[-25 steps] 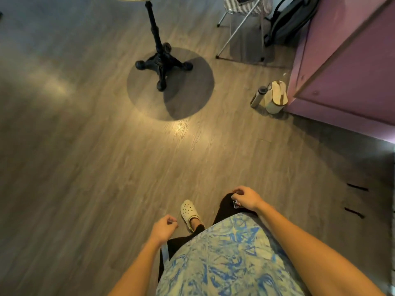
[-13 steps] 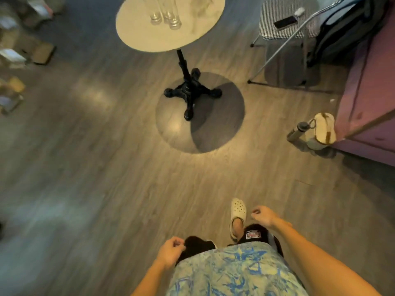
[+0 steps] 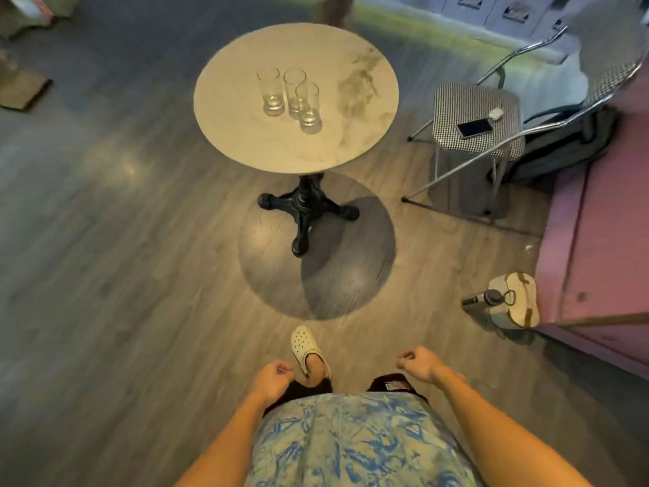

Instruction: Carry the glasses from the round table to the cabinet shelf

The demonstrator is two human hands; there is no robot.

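Three clear tall glasses stand close together on the round marble-look table (image 3: 246, 135): a left glass (image 3: 270, 91), a middle glass (image 3: 294, 89) and a right glass (image 3: 309, 108) nearest me. The table has a black cast-iron foot (image 3: 305, 209). My left hand (image 3: 272, 379) and my right hand (image 3: 419, 363) hang low near my waist, both loosely curled with nothing in them, well short of the table. A pink cabinet (image 3: 604, 240) fills the right edge; its shelf is out of view.
A metal chair (image 3: 474, 117) with a checked seat stands right of the table, a phone (image 3: 474, 128) lying on it. A bottle (image 3: 483, 297) and a bag (image 3: 516, 300) sit on the floor against the cabinet. Boxes lie at far left. Wood floor lies between me and the table.
The view has tilted up and moved closer: the whole tabletop and all three glasses now show. My hands stay curled by my waist, and my foot has stepped forward.
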